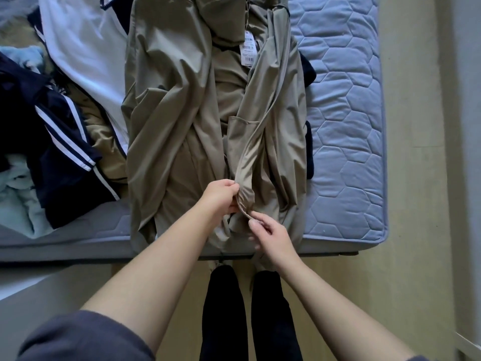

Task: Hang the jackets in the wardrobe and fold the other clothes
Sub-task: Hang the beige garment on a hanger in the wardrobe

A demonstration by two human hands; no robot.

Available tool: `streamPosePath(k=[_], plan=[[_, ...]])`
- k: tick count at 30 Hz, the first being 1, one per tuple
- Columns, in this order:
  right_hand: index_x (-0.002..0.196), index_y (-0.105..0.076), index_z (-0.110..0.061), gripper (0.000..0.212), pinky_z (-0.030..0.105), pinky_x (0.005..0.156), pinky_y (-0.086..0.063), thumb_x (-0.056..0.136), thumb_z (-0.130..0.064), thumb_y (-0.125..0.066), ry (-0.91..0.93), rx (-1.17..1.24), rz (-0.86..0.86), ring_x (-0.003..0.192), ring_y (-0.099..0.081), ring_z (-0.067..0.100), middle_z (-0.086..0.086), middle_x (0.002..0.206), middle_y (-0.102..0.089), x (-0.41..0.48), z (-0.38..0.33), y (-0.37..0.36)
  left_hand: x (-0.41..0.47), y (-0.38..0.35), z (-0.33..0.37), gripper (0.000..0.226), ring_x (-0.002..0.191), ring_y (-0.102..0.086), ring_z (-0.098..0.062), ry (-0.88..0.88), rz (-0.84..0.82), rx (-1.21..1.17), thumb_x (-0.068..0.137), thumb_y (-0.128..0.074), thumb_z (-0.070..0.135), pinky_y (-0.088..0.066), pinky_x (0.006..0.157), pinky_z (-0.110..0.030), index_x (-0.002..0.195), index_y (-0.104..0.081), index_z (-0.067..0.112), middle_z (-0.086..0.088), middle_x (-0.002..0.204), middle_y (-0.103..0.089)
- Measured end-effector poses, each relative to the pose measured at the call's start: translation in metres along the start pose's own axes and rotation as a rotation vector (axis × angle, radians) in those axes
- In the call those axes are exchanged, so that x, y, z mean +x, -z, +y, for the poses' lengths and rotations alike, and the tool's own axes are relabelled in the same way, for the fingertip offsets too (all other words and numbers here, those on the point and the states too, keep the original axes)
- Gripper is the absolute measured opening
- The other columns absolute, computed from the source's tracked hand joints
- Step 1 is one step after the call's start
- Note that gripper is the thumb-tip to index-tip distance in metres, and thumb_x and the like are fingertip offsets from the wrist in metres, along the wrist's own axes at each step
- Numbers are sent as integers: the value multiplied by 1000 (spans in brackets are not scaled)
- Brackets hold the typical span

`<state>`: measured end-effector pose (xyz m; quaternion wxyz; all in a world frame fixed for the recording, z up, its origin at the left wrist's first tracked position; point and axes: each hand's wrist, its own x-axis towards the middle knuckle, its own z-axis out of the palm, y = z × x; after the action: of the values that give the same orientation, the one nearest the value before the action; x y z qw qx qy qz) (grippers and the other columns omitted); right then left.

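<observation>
A blue-grey quilted mattress with hexagon stitching [346, 126] fills the middle. A pale yellowish floor [411, 178] runs alongside to a light grey wall [468, 113]. The light is dim.

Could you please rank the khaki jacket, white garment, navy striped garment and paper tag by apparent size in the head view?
1. khaki jacket
2. navy striped garment and white garment: alike, both partly hidden
3. paper tag
</observation>
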<state>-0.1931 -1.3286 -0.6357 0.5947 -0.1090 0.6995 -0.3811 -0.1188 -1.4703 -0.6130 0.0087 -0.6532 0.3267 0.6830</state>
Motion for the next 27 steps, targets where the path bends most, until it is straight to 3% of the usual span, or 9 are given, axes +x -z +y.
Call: streamPosePath(k=[2,5,10,12,14,17,20,23,27], plan=[[103,-62,-9,27,27,61,-53,99,-31,-47,-333,515,-44,73,-67,18,13,98,-66,1,-1,1,-1,3,-1,26,71,-61,-18,20,-93,-66,102,-40,10,-51,70,-30,84,-59,11,-8,80,-63],[101,-59,-2,26,36,66,-59,96,-26,-52,-489,835,-88,77,-71,25,15,91,-71,0,1,6,-5,2,-1,27,62,-64,-9,37,-201,-169,103,-35,10,-53,57,-22,88,-58,10,-4,79,-64],[95,-67,-2,22,33,68,-60,77,-12,-64,-543,842,-229,70,-71,21,14,87,-72,-5,-6,7,-5,1,-2,24,67,-64,-10,13,-197,-225,103,-35,9,-54,61,-22,94,-58,9,-5,82,-64],[95,-64,-6,17,30,64,-60,79,-11,-63,-544,765,-265,68,-70,18,10,82,-73,-6,-7,11,-4,6,-9,21,69,-62,-12,-8,-134,-198,103,-38,10,-53,63,-23,97,-58,9,-5,84,-63],[101,-59,-9,14,32,72,-59,88,-14,-57,-578,727,-304,74,-70,18,8,79,-73,-6,-7,13,-5,9,-17,21,68,-62,-11,-19,-105,-225,103,-39,10,-52,61,-21,95,-58,10,-5,84,-63],[101,-69,-4,28,33,82,-55,94,-26,-53,-689,759,-380,88,-69,23,14,101,-70,-6,-7,10,-10,5,-22,23,62,-65,-8,-9,-157,-315,102,-38,10,-53,54,-19,93,-60,9,-4,80,-65],[84,-77,-5,30,31,74,-58,85,-30,-59,-684,803,-357,77,-70,18,12,95,-71,-7,-6,6,-12,-2,-22,26,58,-65,-6,-29,-186,-225,103,-39,13,-49,49,-19,89,-61,13,2,70,-67],[89,-72,-4,22,31,68,-59,74,-21,-68,-654,926,-276,65,-68,14,9,83,-71,-11,-1,7,-11,0,-24,27,57,-63,-7,-68,-112,-90,102,-41,17,-50,55,-22,83,-59,18,4,67,-65],[95,-59,-12,21,33,67,-59,74,-9,-65,-551,1003,-153,73,-70,20,11,88,-72,-15,7,11,-12,5,-29,27,50,-61,-5,-62,-97,-25,102,-41,17,-49,51,-21,82,-58,18,4,59,-62]])
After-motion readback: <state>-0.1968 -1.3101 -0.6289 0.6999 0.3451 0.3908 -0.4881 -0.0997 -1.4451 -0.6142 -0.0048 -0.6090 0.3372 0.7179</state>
